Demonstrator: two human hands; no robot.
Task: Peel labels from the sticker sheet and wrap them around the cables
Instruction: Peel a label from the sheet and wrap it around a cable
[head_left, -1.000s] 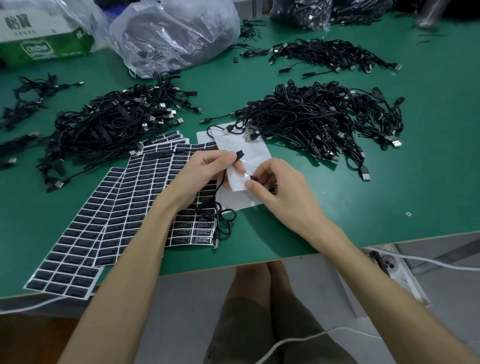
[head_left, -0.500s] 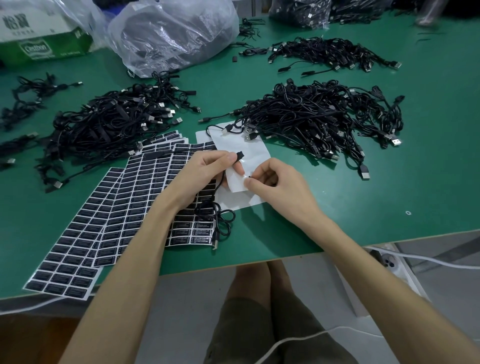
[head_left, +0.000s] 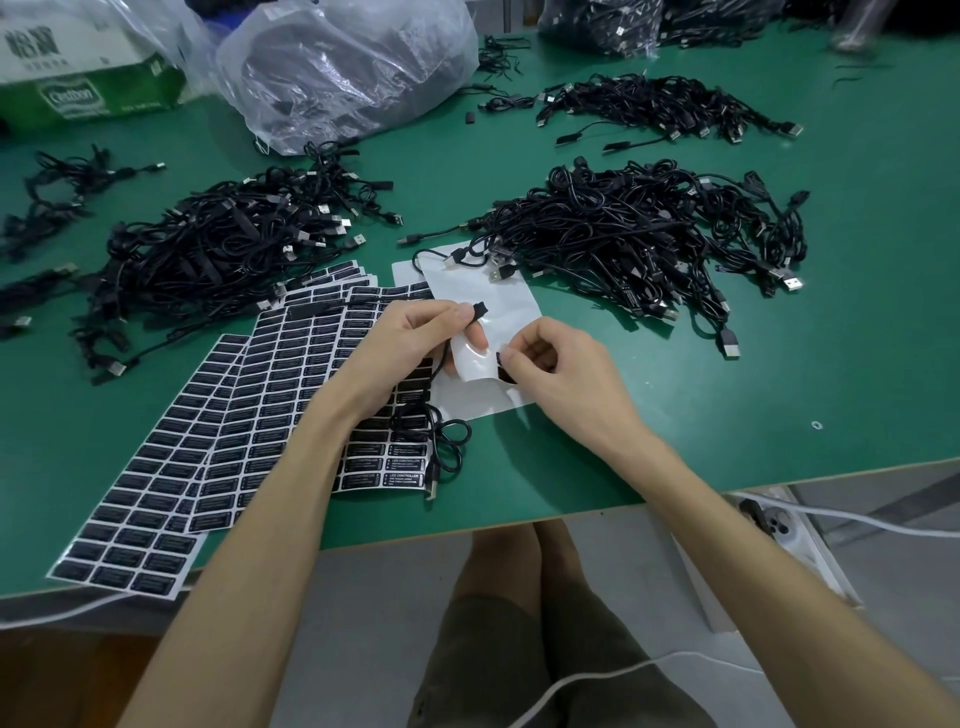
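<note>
Label (head_left: 500, 358), one, small and black: we pinch it between thumb and forefinger of our right hand (head_left: 563, 376), with the remaining fingers curled toward the palm. It sits at the right edge of a curled white backing strip (head_left: 474, 364), low over the bench (head_left: 779, 364), near its front edge.

Cable (head_left: 479, 312), one, thin and black: our left hand (head_left: 410, 345) holds it just behind the connector end, fingers clamped on it. A lower finger of the same hand rests against the backing strip. From the hand the wire drops to loose loops on the bench and ends in a USB plug (head_left: 432, 480) beside the nearest sheet.

Sticker sheets (head_left: 291, 395), several, overlapping, fanned out under our left forearm toward the bench's front left: rows of black labels on white, the nearest rows reading LED CONTROLLER. A mostly bare white sheet (head_left: 511, 306) lies beneath both hands.

Cable stock, black and tangled: left pile (head_left: 218, 249) behind the sheets; right pile (head_left: 649, 234) overlapping the bare sheet's far corner; far pile (head_left: 665, 109), smaller, farther back.

Plastic bag (head_left: 353, 67), clear, dark contents, back centre. Carton (head_left: 88, 83), green and white, back left. Power strip (head_left: 779, 525), white, below the bench's front edge at right. White cord (head_left: 582, 680) near our knees.
</note>
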